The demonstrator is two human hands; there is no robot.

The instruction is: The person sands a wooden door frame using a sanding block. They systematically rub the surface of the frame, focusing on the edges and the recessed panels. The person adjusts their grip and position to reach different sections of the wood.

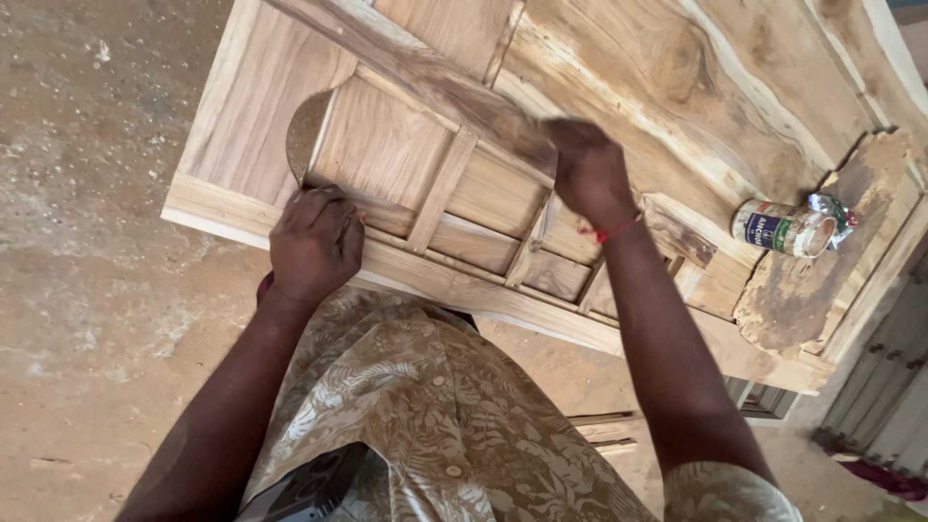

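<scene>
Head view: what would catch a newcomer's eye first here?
A big panelled wooden door of pale, strongly grained timber fills the upper frame, lying flat above a dusty floor. Both hands press on its recessed panels: the left hand at the near edge, the right hand mid-panel. A small open can rests at right.

1. Wooden door (619, 87) – panelled, pale and brown grain – lies flat, filling the upper frame.
2. Left hand (315, 242) is closed and pressed on the door's lower rail; what it grips cannot be told.
3. A round brown sanding disc (304, 130) lies just above the left hand, partly tucked at a panel edge.
4. Right hand (588, 172), red thread at the wrist, rests fingers-down on the dark diagonal strip (425, 72); fingers blurred.
5. Small can (785, 228) lies on its side on a rough wood offcut (822, 280) at the right, well apart from both hands.
6. Dusty floor (87, 242) on the left – leaf-patterned shirt (435, 416) below.
</scene>
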